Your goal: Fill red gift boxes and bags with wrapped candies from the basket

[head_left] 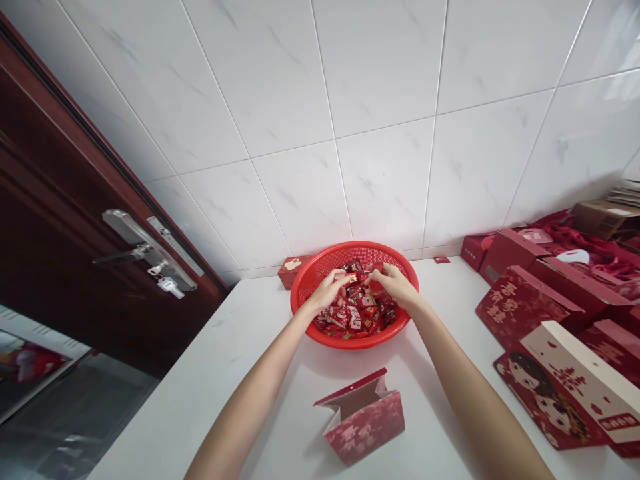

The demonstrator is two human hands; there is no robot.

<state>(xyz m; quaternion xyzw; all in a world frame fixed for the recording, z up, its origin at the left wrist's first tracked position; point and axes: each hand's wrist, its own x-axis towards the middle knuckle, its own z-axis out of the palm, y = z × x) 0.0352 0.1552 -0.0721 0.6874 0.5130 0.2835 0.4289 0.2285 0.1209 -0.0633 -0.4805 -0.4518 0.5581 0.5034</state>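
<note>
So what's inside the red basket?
A heap of mostly red wrapped sweets lies in the red basket. The left hand and right hand hide part of it; the lower sweets and basket bottom are covered.

At four o'clock we are reading a red 囍 on the cream-topped box (585,390); toward half past three, pale 吾家有囍 on a red box (523,303). On the open bag (367,430), toward half past five, and the central candy wrappers (354,319), we are finding illegible lettering.

Smooth plastic basket (350,343), shiny candy wrappers (355,319), matt paper box (367,428), glossy wall tiles (385,173)
</note>
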